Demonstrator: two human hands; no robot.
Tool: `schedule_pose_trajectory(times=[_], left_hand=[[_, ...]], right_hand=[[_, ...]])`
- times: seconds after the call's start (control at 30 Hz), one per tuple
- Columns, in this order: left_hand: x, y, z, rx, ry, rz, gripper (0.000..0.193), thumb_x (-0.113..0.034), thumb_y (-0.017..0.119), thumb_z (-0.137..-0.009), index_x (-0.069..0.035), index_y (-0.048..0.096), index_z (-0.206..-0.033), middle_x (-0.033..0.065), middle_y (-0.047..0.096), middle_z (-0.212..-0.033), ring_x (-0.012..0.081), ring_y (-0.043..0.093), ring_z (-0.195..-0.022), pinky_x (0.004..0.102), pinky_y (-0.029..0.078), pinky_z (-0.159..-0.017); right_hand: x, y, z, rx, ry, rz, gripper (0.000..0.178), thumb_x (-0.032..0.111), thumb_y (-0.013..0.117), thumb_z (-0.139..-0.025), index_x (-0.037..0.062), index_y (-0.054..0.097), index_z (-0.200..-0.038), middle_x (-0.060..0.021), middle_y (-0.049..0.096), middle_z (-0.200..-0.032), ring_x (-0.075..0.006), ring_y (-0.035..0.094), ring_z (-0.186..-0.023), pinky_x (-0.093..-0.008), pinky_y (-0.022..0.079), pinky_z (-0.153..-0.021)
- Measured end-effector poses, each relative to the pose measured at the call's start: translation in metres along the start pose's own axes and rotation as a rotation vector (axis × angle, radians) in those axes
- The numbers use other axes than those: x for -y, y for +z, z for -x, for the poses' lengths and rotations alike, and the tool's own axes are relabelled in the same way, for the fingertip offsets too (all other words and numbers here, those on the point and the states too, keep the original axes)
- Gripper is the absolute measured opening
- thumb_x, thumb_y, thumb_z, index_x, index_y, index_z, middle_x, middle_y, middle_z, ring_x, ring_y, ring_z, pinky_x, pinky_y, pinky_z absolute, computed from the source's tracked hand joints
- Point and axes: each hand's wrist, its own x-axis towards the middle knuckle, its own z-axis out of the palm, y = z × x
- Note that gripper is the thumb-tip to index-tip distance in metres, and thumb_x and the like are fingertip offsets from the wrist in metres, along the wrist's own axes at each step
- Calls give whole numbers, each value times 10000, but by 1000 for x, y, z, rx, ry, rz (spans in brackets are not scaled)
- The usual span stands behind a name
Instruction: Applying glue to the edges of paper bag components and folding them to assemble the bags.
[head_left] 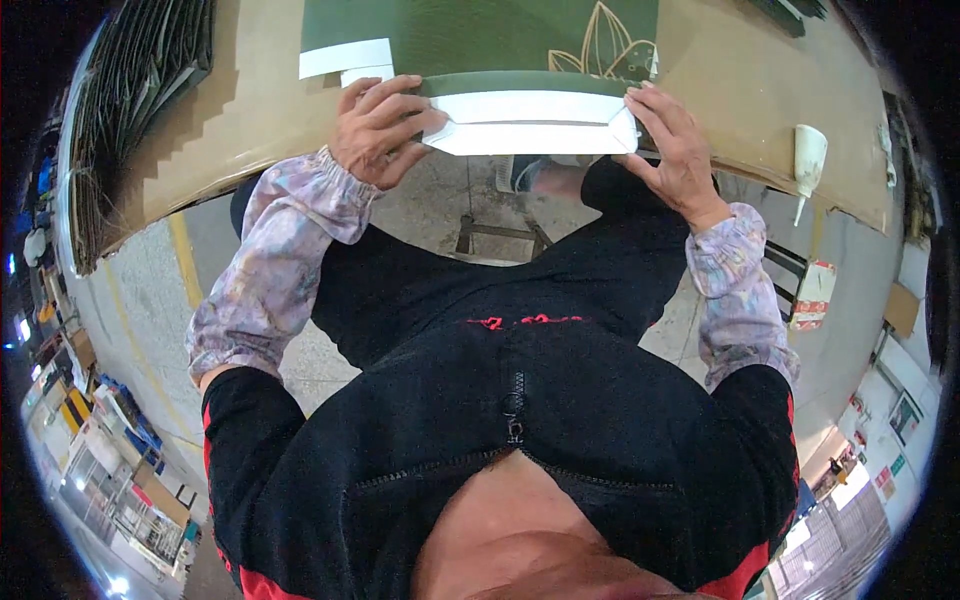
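Note:
A dark green paper bag (470, 40) with gold line drawing lies on the table in front of me. Its near end is folded up, showing white inner flaps (530, 138) that run between my hands at the table's front edge. My left hand (385, 130) grips the left corner of this end, thumb below and fingers on top. At the right corner, my right hand (675, 145) pinches the fold between thumb and fingers. Another white flap (345, 58) shows beyond my left hand.
A stack of dark folded bags (135, 90) stands on the table (262, 110) at the left. At the right edge lies a white squeeze bottle (810, 160) with a thin nozzle, pointing toward me. More dark pieces (785, 15) lie at the far right. A stool frame (500, 235) shows below the table.

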Motion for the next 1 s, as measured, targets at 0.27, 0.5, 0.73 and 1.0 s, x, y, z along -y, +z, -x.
schedule_pose_trajectory(times=[0.27,0.5,0.73,1.0], left_hand=[[-1,4,2,-51,-53,33,368,-178,689,-692,-155,675,-1059,44,621,-1080,267,510,-1181,438,328,-973],[1,2,1,-68,-37,20,393,-203,690,-672,-157,670,-1062,28,614,-1067,256,512,-1169,436,344,-956],[0,2,0,-37,-32,39,385,-221,667,-702,-150,665,-1080,44,613,-1075,276,507,-1173,446,345,-966],[0,2,3,-2,-31,45,405,-193,651,-693,-117,667,-1091,85,608,-1106,316,491,-1196,474,337,-986]], right_hand=[[-5,-5,-1,20,-13,-75,670,248,774,-643,72,528,-1241,-68,515,-1282,-263,462,-1235,-387,387,-989],[-17,-1,-1,39,-42,-128,677,244,768,-651,86,521,-1262,-70,511,-1288,-268,469,-1224,-386,391,-993],[-25,1,1,16,-60,-116,615,371,704,-699,98,561,-1231,-54,537,-1268,-247,481,-1214,-378,392,-972],[-22,4,2,-19,-22,-172,621,397,704,-702,103,540,-1224,-36,559,-1256,-241,508,-1190,-367,389,-954]])
